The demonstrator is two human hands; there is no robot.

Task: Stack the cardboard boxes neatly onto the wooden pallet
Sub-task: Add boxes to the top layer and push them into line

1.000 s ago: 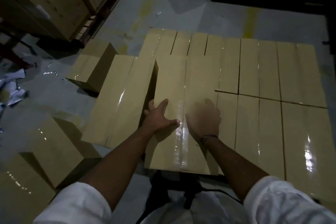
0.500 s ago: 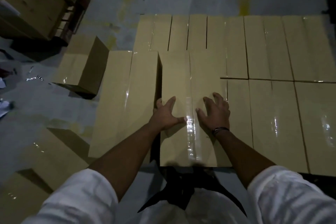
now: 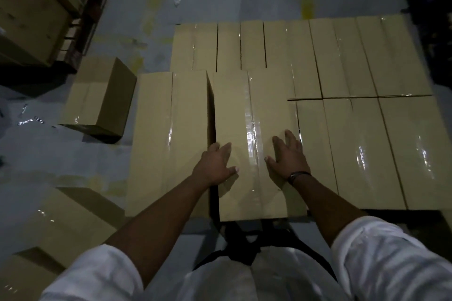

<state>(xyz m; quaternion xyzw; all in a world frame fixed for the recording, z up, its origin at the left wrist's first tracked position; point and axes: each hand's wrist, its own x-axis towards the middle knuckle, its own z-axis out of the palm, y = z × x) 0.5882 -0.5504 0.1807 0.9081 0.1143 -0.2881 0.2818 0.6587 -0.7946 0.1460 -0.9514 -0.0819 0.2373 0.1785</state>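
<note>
Left hand lies flat, palm down, fingers straight, on the near-left part of the top of a long cardboard carton; it holds nothing and only presses. Right hand is the same, fingers spread, flat on the near-right part, with a dark wristband at the wrist. A glossy tape strip runs along the seam between the two hands. The carton sits in the near row of the box layer, tight against the box on its right, with a dark wedge of gap toward the left neighbour box. Its near end looks slightly proud of the row on the right. The wooden pallet is presumably under the layer; it is hidden here. Judgement: corrugated board, stiff along edges and corners, softer over the taped flap seam. The tape is slick, so palms belong on bare board, as now. Weight cannot be read; the length suggests a two-handed job. For nudging, flat pressure near the edges should do; for lifting, the bottom corners of the near end. A loose box and more cartons wait on the floor to the left.
</note>
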